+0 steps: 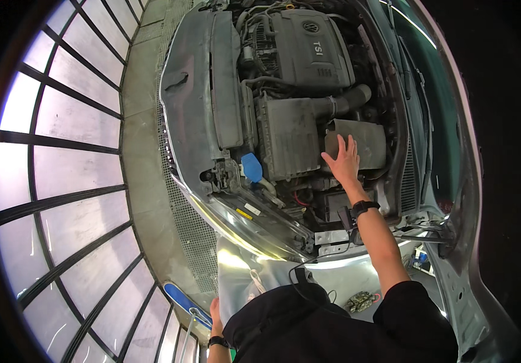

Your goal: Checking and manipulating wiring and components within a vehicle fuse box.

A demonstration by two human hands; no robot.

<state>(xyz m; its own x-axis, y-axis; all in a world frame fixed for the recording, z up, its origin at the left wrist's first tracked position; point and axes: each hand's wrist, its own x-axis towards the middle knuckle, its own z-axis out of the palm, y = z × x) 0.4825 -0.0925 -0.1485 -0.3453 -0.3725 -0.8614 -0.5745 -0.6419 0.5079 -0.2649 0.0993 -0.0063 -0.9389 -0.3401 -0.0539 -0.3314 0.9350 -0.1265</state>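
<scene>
In the open engine bay of a car, my right hand (344,160) reaches in with its fingers spread. It lies over the near left part of a dusty dark box-shaped cover (369,145), and nothing shows in its grasp. Whether the fingertips press on the cover or hover just above it, I cannot tell. Left of that hand is the ribbed black air filter box (289,136). A blue reservoir cap (250,167) sits at the front of the bay. My left hand (215,314) hangs low beside my body at the lower left, its fingers mostly hidden.
The black engine cover (312,54) fills the far bay. Windshield and wipers (421,103) run along the right. A blue board-like object (181,302) and metal tube lie near my left hand. A camouflage-patterned bundle (362,301) is on the right near my body. Light panels (79,115) line the left.
</scene>
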